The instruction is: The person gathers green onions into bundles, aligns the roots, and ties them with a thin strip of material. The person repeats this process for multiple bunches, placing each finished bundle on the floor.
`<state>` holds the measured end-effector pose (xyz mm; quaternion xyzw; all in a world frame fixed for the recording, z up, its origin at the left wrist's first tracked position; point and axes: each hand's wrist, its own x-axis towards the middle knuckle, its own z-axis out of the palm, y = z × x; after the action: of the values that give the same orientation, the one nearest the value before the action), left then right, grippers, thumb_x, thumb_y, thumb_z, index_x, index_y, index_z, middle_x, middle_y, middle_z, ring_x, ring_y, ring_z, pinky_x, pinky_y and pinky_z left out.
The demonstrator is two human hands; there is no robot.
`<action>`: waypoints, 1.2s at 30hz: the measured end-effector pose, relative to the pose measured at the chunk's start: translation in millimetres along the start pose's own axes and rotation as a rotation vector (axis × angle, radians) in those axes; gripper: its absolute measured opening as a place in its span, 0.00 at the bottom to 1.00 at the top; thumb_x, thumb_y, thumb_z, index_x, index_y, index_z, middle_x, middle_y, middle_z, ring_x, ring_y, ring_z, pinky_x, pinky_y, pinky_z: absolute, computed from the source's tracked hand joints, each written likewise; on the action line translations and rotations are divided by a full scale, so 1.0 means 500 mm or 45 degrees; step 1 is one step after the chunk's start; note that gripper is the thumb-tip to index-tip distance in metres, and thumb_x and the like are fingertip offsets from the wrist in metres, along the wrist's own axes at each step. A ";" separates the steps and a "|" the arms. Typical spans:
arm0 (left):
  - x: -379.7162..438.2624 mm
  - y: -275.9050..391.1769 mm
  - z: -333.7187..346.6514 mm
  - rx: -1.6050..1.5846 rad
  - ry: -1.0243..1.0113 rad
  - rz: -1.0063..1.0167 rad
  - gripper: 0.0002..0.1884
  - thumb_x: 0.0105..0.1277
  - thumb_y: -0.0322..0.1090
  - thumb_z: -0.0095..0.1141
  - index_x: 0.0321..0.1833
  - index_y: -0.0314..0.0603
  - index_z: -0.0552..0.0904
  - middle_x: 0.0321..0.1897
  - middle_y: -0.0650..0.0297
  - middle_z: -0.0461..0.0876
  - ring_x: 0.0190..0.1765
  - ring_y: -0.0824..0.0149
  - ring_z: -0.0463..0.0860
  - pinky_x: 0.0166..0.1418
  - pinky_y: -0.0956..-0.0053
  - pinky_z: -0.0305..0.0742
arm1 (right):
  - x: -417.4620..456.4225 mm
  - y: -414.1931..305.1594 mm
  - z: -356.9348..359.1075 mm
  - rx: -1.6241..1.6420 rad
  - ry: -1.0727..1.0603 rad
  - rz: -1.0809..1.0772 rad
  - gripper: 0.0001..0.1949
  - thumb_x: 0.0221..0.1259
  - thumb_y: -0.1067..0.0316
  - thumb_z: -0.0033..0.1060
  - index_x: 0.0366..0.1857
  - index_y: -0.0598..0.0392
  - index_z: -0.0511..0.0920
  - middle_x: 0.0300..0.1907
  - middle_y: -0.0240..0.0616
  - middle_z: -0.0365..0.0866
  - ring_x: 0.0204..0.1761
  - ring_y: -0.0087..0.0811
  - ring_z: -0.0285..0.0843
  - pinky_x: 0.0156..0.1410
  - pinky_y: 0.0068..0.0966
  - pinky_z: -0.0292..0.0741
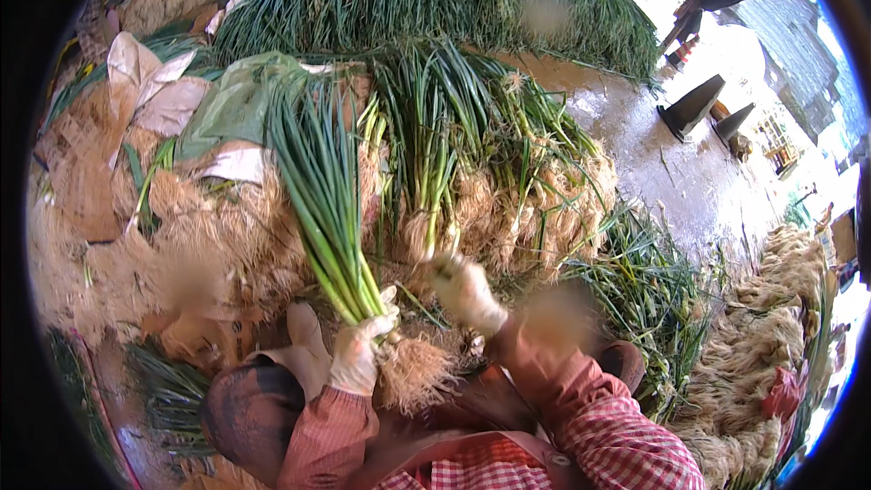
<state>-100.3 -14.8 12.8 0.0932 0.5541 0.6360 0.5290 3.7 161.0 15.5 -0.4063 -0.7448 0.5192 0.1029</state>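
Observation:
My left hand, in a pale glove, is closed around a bunch of green onions just above the roots. Their long green leaves point up and away from me, and the shaggy tan roots hang towards my lap. My right hand, gloved too and slightly blurred, is raised right of the bunch. It is near the base of some loose green onions that lie on the pile ahead; whether its fingers touch or hold a stalk cannot be told.
A large heap of green onions lies across the far side. Loose leaves are piled at my right, beside rows of rooted bunches. A green plastic bag rests on the left pile. Dark cones stand on the wet floor.

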 end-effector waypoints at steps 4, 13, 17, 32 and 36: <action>-0.004 -0.037 0.039 0.194 0.141 -0.031 0.17 0.61 0.38 0.64 0.50 0.36 0.85 0.36 0.60 0.86 0.33 0.69 0.82 0.33 0.77 0.77 | -0.116 0.022 0.040 1.133 -0.189 0.366 0.12 0.61 0.79 0.64 0.49 0.64 0.80 0.49 0.49 0.83 0.50 0.33 0.82 0.54 0.23 0.84; -0.077 -0.042 0.049 -0.385 -0.348 0.041 0.13 0.67 0.30 0.57 0.51 0.31 0.82 0.41 0.60 0.84 0.33 0.72 0.79 0.38 0.76 0.79 | -0.062 0.007 -0.066 0.703 -0.305 0.004 0.32 0.67 0.46 0.63 0.65 0.60 0.71 0.53 0.43 0.82 0.50 0.31 0.79 0.59 0.33 0.76; -0.054 -0.057 0.023 -0.011 -0.141 0.057 0.16 0.64 0.32 0.58 0.51 0.30 0.82 0.37 0.60 0.83 0.34 0.71 0.80 0.40 0.75 0.80 | -0.114 0.011 0.012 0.213 -0.113 -0.053 0.27 0.70 0.44 0.57 0.61 0.57 0.75 0.46 0.44 0.86 0.44 0.34 0.83 0.57 0.32 0.80; -0.010 -0.098 -0.008 0.112 0.075 0.125 0.15 0.64 0.34 0.58 0.50 0.33 0.84 0.39 0.60 0.87 0.35 0.69 0.84 0.33 0.72 0.79 | -0.041 -0.036 -0.026 -0.794 -0.154 -0.440 0.17 0.77 0.54 0.44 0.32 0.53 0.75 0.20 0.30 0.69 0.19 0.19 0.67 0.22 0.21 0.73; -0.012 -0.076 -0.017 0.117 0.251 0.140 0.14 0.63 0.35 0.56 0.46 0.33 0.86 0.43 0.57 0.87 0.41 0.68 0.85 0.38 0.75 0.76 | -0.247 0.036 -0.102 -0.415 -0.623 -0.623 0.10 0.73 0.57 0.53 0.39 0.51 0.80 0.26 0.32 0.79 0.25 0.25 0.78 0.31 0.24 0.78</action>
<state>-81.8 -31.2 -18.1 0.0848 0.6260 0.6440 0.4315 122.0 110.3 55.7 -0.0916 -0.8953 0.4354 -0.0230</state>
